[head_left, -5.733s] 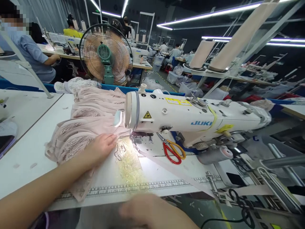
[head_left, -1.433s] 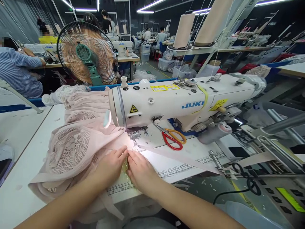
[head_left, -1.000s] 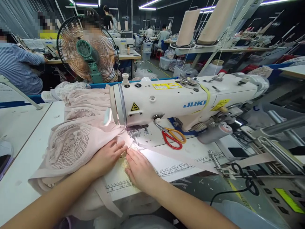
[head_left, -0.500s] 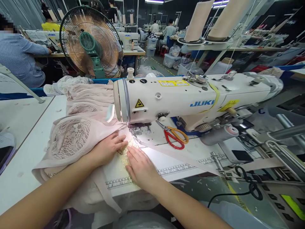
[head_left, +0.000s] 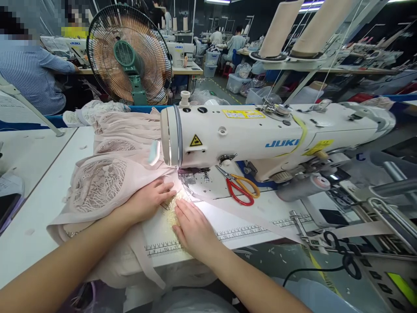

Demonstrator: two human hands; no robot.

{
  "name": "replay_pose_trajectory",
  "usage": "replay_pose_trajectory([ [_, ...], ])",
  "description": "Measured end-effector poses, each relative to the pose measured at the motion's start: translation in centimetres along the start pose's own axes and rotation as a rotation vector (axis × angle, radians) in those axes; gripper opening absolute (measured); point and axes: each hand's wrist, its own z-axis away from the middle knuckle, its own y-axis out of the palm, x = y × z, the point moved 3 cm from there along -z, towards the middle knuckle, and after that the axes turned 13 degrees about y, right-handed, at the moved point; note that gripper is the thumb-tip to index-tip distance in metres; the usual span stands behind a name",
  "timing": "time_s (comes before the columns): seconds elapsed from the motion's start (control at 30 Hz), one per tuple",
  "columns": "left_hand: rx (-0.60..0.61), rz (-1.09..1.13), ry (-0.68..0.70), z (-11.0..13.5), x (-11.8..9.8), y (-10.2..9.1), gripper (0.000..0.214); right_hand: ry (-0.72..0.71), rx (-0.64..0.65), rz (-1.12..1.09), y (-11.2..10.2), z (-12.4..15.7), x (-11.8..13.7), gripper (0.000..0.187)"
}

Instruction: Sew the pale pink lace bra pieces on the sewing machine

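Observation:
A pale pink garment with lace panels lies bunched to the left of a white sewing machine, its edge running under the machine head. My left hand rests on this fabric with fingers stretched towards the needle area. Close beside it, my right hand lies flat, fingers together and thumb apart, at a yellowish glittery patch. The needle and the fabric edge right under it are hard to make out. A narrow pale strip runs from the needle area to a metal guide at the right.
Red-and-orange-handled scissors lie by the machine bed. A printed ruler follows the table's front edge. A grey thread cone lies at the right. Behind stand a large fan, tall thread cones and a person in a striped shirt.
The view has shifted slightly, so the machine and background sit a little further right. Both hands keep nearly the same place on the fabric.

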Motion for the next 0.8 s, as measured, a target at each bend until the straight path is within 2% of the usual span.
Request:
replay_pose_trajectory([
  [0.2,-0.032,-0.024,-0.017,-0.2,1.0,0.2,0.054,-0.003,-0.009,0.008,-0.2,-0.1,0.1,0.041],
  [0.4,-0.097,0.089,-0.114,0.0,3.0,1.1,0.055,0.016,0.007,-0.004,0.2,0.0,0.2,0.041],
  [0.63,-0.045,0.131,-0.217,-0.5,4.0,1.0,0.055,0.019,-0.004,-0.023,0.5,-0.1,-0.2,0.041],
  [0.73,0.007,0.087,-0.273,-0.7,3.7,0.9,0.055,-0.008,-0.076,-0.04,-0.2,-0.1,0.3,0.038],
  [0.8,0.034,0.039,-0.314,-0.5,3.1,0.7,0.055,-0.057,-0.135,-0.102,-0.6,0.2,1.7,0.033],
])
